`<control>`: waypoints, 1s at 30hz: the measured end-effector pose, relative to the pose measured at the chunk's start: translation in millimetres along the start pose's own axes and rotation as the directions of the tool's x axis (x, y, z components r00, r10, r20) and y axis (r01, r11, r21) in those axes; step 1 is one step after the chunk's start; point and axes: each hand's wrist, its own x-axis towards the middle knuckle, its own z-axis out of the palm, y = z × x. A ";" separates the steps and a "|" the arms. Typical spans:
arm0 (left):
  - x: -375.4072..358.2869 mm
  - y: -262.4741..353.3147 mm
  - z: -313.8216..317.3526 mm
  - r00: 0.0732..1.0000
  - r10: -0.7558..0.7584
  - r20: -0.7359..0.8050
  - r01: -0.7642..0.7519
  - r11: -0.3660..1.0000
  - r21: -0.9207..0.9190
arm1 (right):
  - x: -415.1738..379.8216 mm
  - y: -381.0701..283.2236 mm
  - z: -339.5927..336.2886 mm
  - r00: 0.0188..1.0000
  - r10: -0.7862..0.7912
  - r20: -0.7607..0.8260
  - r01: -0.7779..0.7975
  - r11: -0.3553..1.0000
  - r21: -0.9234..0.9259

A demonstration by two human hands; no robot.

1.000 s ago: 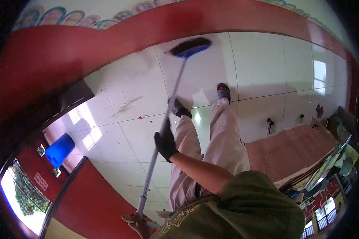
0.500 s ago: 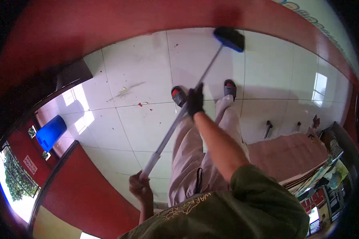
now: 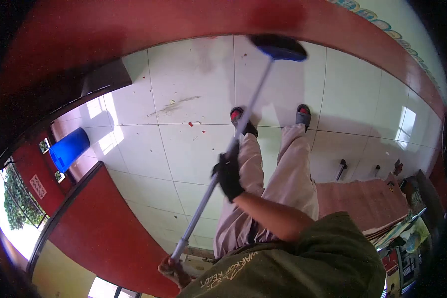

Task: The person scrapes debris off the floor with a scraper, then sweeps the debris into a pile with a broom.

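A long grey broom handle [image 3: 203,201] runs up from the lower left to a blue broom head with dark bristles [image 3: 280,48], which lies against the foot of the red wall. My right hand [image 3: 228,176], in a black glove, is closed around the handle about midway along it. At the handle's near end, my left hand [image 3: 173,270] grips it beside my shirt. Scattered red and pale bits [image 3: 190,124] and a greyish smear [image 3: 176,105] mark the white tiles left of my sandalled feet.
The red wall [image 3: 184,22] curves across the far side. At left stand a blue bin [image 3: 70,150] and a low red partition [image 3: 116,218]. To the right are a pinkish cloth-like cover [image 3: 362,203] and a stack of papers or boards [image 3: 402,231].
The broom head has moved left along the wall's foot. My right hand has come down and left, nearer my body, with the handle. The view has shifted slightly.
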 end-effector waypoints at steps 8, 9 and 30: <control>27.5 65.3 159.6 0.814 0.097 0.573 -0.053 0.994 -0.094 | 145.3 -71.0 -82.9 0.903 -0.288 -0.319 0.162 0.916 -0.367; 29.3 68.4 161.9 0.824 0.079 0.561 -0.018 0.993 -0.112 | 154.9 -63.0 -80.9 0.916 -0.279 -0.289 0.149 0.904 -0.401; 28.9 -77.4 -61.4 0.935 0.329 0.136 -0.355 0.881 0.313 | -19.0 66.3 25.2 0.967 0.143 0.211 -0.046 0.913 -0.406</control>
